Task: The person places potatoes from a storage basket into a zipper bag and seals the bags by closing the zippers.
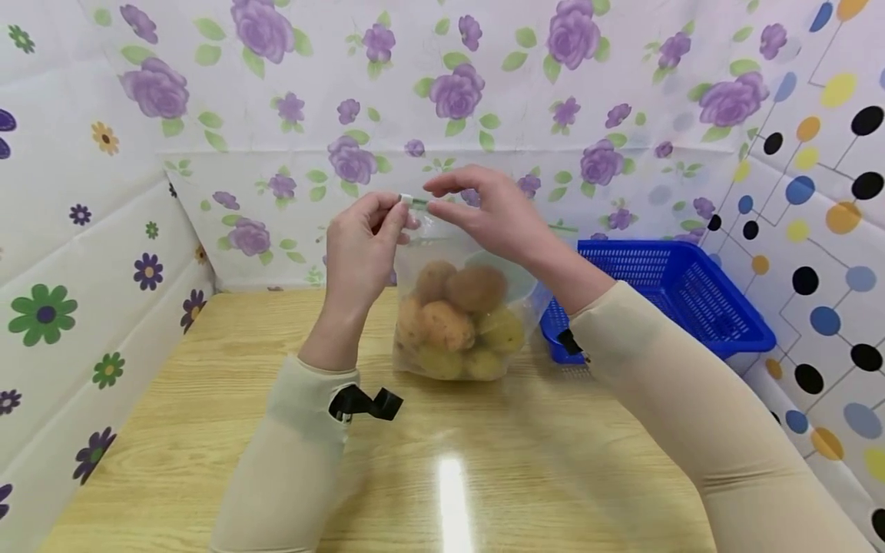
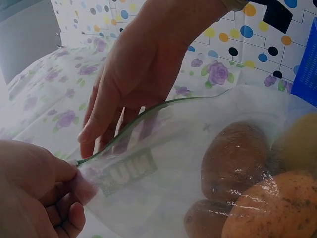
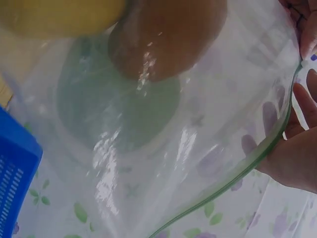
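Note:
A clear zip-top bag point(image 1: 456, 246) stands upright on the table, filled with several potatoes point(image 1: 477, 288), brown, orange-tan and yellowish. My left hand point(image 1: 362, 242) pinches the left end of its green-edged top, as the left wrist view also shows. My right hand point(image 1: 494, 215) is at that same top edge, close to the left fingertips, with its thumb and fingers apart. In the left wrist view, some right-hand fingers show through the plastic behind the green seal strip point(image 2: 148, 110). A pale green round patch point(image 3: 119, 99) shows on the bag in the right wrist view.
A blue plastic basket point(image 1: 743, 326) with slotted sides stands right of the bag, partly behind my right forearm. The wood-grain table point(image 1: 207, 399) lies below. Flowered sheeting point(image 1: 290, 153) hangs behind, and dotted sheeting point(image 1: 823, 253) closes the right side.

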A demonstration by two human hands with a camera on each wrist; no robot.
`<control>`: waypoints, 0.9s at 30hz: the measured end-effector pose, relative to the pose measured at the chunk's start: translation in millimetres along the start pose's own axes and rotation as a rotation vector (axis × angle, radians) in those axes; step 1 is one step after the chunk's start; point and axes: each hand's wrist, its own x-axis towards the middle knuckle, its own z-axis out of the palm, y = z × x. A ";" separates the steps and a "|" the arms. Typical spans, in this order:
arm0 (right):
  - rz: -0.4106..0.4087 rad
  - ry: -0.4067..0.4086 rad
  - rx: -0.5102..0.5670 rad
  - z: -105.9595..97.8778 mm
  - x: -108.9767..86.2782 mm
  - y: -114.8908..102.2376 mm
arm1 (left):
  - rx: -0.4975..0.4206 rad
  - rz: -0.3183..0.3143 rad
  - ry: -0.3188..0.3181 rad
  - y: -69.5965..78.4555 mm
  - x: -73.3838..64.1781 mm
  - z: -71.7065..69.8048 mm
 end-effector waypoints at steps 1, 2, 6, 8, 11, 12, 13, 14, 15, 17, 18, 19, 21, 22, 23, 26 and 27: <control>0.003 -0.004 0.000 2.3 1.6 -2.3 | -0.004 -0.003 -0.009 0.5 -0.2 -0.5; 0.006 -0.003 0.000 4.4 3.1 -3.7 | -0.006 -0.006 -0.018 0.9 -0.3 -1.0; 0.014 0.001 -0.012 9.1 7.2 -8.7 | -0.004 -0.027 -0.038 2.7 -1.0 -2.3; 0.006 0.006 -0.012 10.6 8.8 -10.4 | -0.009 -0.033 -0.039 3.1 -0.9 -2.5; -0.005 0.019 -0.009 12.3 10.6 -11.7 | -0.024 -0.030 -0.038 3.4 -0.5 -2.0; -0.009 0.023 -0.003 12.9 10.9 -11.7 | -0.030 -0.028 -0.039 3.4 -0.4 -2.0; -0.012 0.026 0.002 13.6 11.3 -11.5 | -0.028 -0.024 -0.038 3.3 -0.3 -1.9; -0.011 0.027 0.005 14.4 11.6 -11.4 | -0.030 -0.023 -0.039 3.1 -0.2 -1.9; -0.011 0.030 0.009 15.2 11.9 -11.0 | -0.027 -0.021 -0.040 2.8 -0.3 -2.0; -0.009 0.033 0.012 16.8 11.9 -11.0 | -0.019 -0.017 -0.040 2.4 -0.7 -2.5; -0.008 0.034 0.011 17.4 11.9 -11.1 | -0.013 -0.016 -0.038 2.3 -0.9 -2.8; -0.005 0.035 0.006 18.0 12.1 -11.2 | -0.007 -0.014 -0.035 2.2 -1.2 -3.2; -0.003 0.037 -0.001 18.6 12.4 -11.8 | 0.001 -0.008 -0.028 2.4 -1.7 -3.9; -0.003 0.037 -0.004 18.7 12.5 -12.4 | 0.003 -0.003 -0.022 2.8 -2.0 -4.5; -0.003 0.034 -0.007 18.7 12.5 -13.1 | 0.006 0.003 -0.017 3.0 -2.2 -5.0; -0.006 0.024 -0.011 18.3 12.6 -15.3 | 0.006 0.019 -0.004 3.4 -2.7 -6.4; -0.005 0.022 -0.014 18.1 12.3 -16.3 | 0.006 0.022 0.000 3.2 -2.8 -6.9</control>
